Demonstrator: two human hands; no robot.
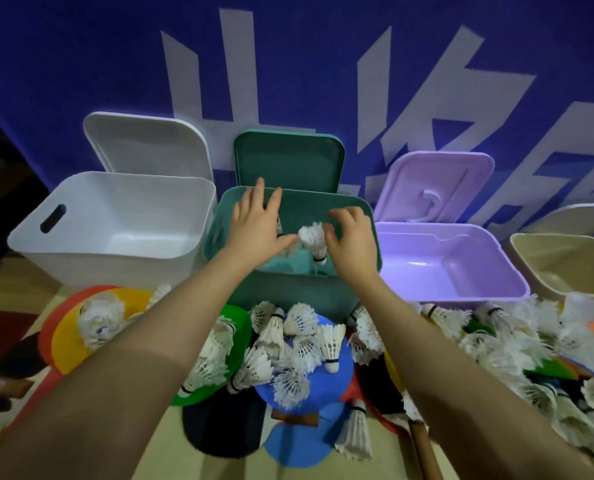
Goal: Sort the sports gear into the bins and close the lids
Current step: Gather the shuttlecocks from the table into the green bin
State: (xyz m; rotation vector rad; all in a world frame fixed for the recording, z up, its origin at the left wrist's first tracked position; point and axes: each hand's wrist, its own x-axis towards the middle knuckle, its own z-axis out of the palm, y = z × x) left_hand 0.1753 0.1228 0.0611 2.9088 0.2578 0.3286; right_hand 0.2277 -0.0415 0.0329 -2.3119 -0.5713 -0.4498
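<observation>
My left hand (255, 221) hovers over the open teal bin (323, 195), fingers spread and holding nothing. Beside it my right hand (352, 239) has curled fingers, and its thumb and forefinger pinch the feather edge of a white shuttlecock (312, 241), which hangs cork down above the bin's inside. More shuttlecocks lie at the bottom of the teal bin, mostly hidden by my hands. A heap of shuttlecocks (288, 341) covers the table in front of the bins, spreading to the right (517, 341).
A white bin (132, 180) stands left of the teal one, with a purple bin (461, 233) and a beige bin (565, 242) to the right. All lids lean open against the blue wall. Coloured flat discs (63, 344) and a wooden handle (423, 448) lie under the heap.
</observation>
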